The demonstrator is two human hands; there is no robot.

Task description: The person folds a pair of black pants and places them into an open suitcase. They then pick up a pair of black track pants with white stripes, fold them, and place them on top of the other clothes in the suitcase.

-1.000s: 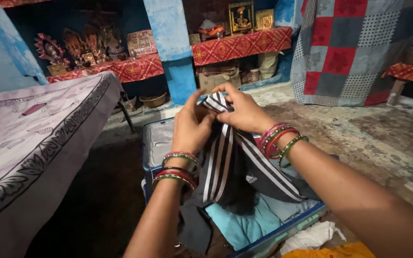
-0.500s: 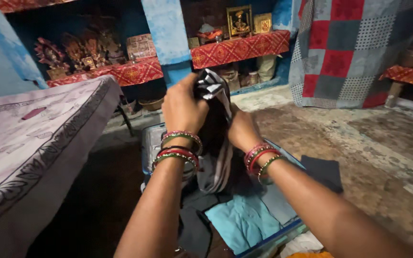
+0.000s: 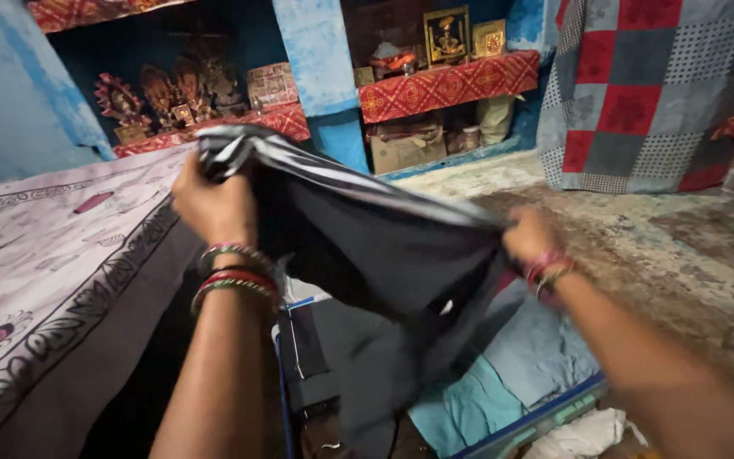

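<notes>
Stretching black striped garment [image 3: 367,238] between hands

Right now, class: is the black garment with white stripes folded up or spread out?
Spread out: the black striped garment is stretched between the raised left hand and the right hand, hanging over the open suitcase.

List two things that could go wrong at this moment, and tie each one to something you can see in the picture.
1. The black garment with white stripes is stretched between the left hand and the right hand; its lower part hangs loose and may drag across the folded clothes in the open blue suitcase, perhaps rumpling them.
2. The raised cloth hides much of the suitcase from view, so the person could misjudge where it goes down.
</notes>
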